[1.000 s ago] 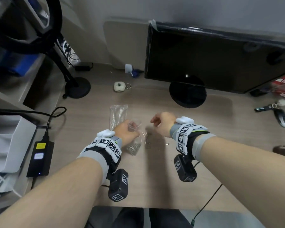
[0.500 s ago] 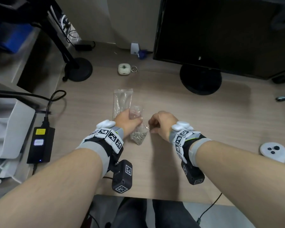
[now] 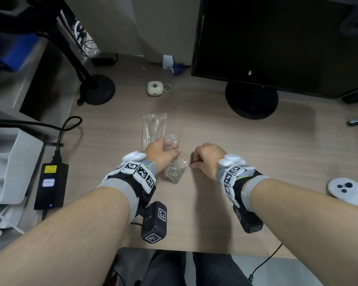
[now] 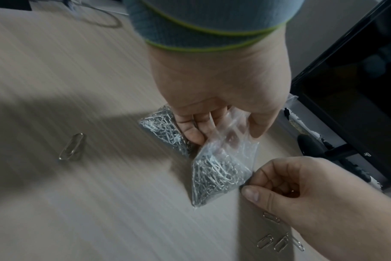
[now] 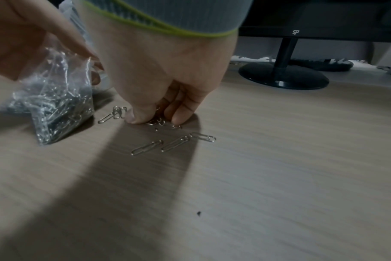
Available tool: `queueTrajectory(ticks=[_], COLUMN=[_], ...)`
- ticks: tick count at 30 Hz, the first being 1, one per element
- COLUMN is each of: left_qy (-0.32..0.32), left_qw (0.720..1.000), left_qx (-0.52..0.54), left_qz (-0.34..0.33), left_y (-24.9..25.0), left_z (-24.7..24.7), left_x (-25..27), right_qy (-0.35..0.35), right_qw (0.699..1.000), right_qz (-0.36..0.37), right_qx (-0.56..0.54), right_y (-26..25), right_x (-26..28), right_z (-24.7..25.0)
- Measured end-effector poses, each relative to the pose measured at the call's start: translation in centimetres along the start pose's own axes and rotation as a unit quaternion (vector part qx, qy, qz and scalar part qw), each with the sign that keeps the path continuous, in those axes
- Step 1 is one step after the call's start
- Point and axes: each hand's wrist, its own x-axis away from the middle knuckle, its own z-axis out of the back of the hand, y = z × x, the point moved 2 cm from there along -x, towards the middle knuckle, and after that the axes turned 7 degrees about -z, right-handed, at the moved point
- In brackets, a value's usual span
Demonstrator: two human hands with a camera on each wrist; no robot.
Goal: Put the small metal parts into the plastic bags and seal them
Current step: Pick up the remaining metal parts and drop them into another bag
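My left hand [image 3: 160, 152] [image 4: 212, 123] grips the upper part of a small clear plastic bag [image 3: 175, 172] [image 4: 221, 169] [image 5: 54, 104] packed with silver paper clips, its lower corner resting on the desk. Just right of the bag, my right hand [image 3: 207, 158] [image 5: 159, 114] has its fingertips down on the desk, pinching loose paper clips [image 5: 159, 121]. More loose clips [image 5: 174, 144] [image 4: 277, 242] lie beside that hand, and one clip [image 4: 71, 149] lies alone farther off. A second clear bag [image 3: 154, 129] lies flat on the desk behind the left hand.
A black monitor [image 3: 277, 44] on a round base [image 3: 251, 100] stands at the back right. A lamp base [image 3: 97, 89], a white key fob [image 3: 155, 88], a power adapter [image 3: 50, 184] and a white round controller [image 3: 344, 189] surround the work spot.
The view has tilted down and closer. My right hand has come down from above the desk onto the loose clips beside the bag. My left hand keeps hold of the bag.
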Motion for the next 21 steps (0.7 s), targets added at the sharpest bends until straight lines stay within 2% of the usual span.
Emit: queueTrajectory(ticks=[10,14,17,21], left_qy=[-0.008,-0.011,-0.027,-0.056], left_qw=[1.000,1.000,0.999,0.996], left_qx=[-0.008,-0.011,-0.013,-0.010], left_qz=[0.006,-0.009,-0.021,-0.062], left_y=[-0.5,0.4,1.2,4.5], left_z=[-0.3,-0.2,0.1,1.1], left_x=[0.2,0.1,0.2,0.0], right_qy=[-0.060,-0.022,-0.040,0.056], right_qw=[0.997,0.999,0.999,0.994], right_qz=[0.030,0.029,0.007,-0.056], right_qx=[0.046,0.035,0.029,-0.073], right_y=[-0.4,0.1,0.6,1.9], right_x=[-0.3,-0.4,-0.5,0.2], right_z=[-1.1,-0.9,0.3,4.9])
